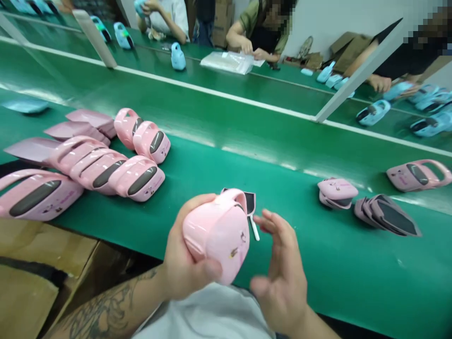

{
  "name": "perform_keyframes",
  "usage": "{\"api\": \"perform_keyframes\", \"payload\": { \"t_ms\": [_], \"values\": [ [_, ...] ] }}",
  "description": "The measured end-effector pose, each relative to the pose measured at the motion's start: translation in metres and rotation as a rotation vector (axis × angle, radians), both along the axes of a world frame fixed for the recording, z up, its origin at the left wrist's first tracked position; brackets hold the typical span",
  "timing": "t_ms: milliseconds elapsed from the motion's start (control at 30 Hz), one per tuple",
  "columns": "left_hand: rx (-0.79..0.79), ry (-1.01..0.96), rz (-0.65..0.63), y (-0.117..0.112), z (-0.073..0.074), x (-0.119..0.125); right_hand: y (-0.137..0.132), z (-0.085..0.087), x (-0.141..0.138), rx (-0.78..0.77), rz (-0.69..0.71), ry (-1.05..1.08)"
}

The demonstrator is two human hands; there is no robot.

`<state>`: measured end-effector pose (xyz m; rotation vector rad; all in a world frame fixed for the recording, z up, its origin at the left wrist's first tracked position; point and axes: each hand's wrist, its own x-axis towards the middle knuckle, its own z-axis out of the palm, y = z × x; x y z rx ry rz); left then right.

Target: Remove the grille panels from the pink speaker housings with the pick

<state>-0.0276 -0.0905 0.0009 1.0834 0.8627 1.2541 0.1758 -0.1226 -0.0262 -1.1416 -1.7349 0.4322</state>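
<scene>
My left hand (189, 256) is wrapped round a pink plastic casing (229, 240) with a loop handle on top and small printed figures on its face. The casing is held up above the green bench, tilted, in front of my body. Just to its right, my right hand (282, 273) is raised with the fingers apart and nothing in it. Behind the casing, partly hidden, lies a dark panel with a pale rim (250, 202). A thin white stick (254, 229) lies against that panel, pointing toward me.
Several pink handled casings (144, 181) with dark windows are grouped at left, beside pale pink panels (35, 148). Right of me lie pink panels (337, 188), stacked dark-faced panels (388, 216) and another casing (402, 176). Cardboard (45, 245) is lower left. Co-workers handle blue casings (374, 113) across the bench.
</scene>
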Motion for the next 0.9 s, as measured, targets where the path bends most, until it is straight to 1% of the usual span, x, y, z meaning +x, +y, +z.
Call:
{"api": "perform_keyframes", "payload": {
  "t_ms": [33,67,100,167,200,233,333,400,467,533,600,733,800,900],
  "values": [
    [0.06,0.002,0.065,0.005,0.0,0.001,0.004,-0.003,-0.005,-0.078,-0.037,0.103],
    [0.103,-0.004,0.111,0.009,0.0,0.003,0.008,-0.006,-0.011,-0.155,-0.01,0.18],
    [0.139,-0.018,0.13,0.014,-0.001,0.006,0.013,-0.008,-0.018,-0.222,0.065,0.238],
    [0.183,-0.06,0.098,0.02,-0.003,0.011,0.021,-0.01,-0.032,-0.307,0.255,0.34],
    [0.196,-0.076,0.065,0.023,-0.004,0.012,0.025,-0.01,-0.038,-0.327,0.309,0.405],
    [0.2,-0.077,0.029,0.024,-0.004,0.013,0.028,-0.01,-0.043,-0.335,0.325,0.476],
    [0.154,0.027,-0.025,0.026,0.001,0.006,0.032,-0.011,-0.044,-0.327,0.266,0.627],
    [0.071,0.112,-0.04,0.026,0.006,-0.001,0.031,-0.011,-0.037,-0.319,0.228,0.657],
    [-0.026,0.177,-0.068,0.024,0.011,-0.008,0.029,-0.011,-0.028,-0.328,0.224,0.662],
    [-0.072,0.22,-0.088,0.023,0.015,-0.011,0.026,-0.009,-0.022,-0.338,0.233,0.673],
    [-0.071,0.251,-0.095,0.021,0.017,-0.011,0.021,-0.005,-0.019,-0.387,0.243,0.718],
    [-0.023,0.26,-0.104,0.017,0.019,-0.009,0.011,0.003,-0.019,-0.563,0.266,0.912],
    [-0.004,0.261,-0.093,0.016,0.02,-0.008,0.009,0.006,-0.018,-0.584,0.282,0.976],
    [0.008,0.268,-0.081,0.014,0.019,-0.007,0.008,0.009,-0.017,-0.602,0.31,1.001]
  ]
}}
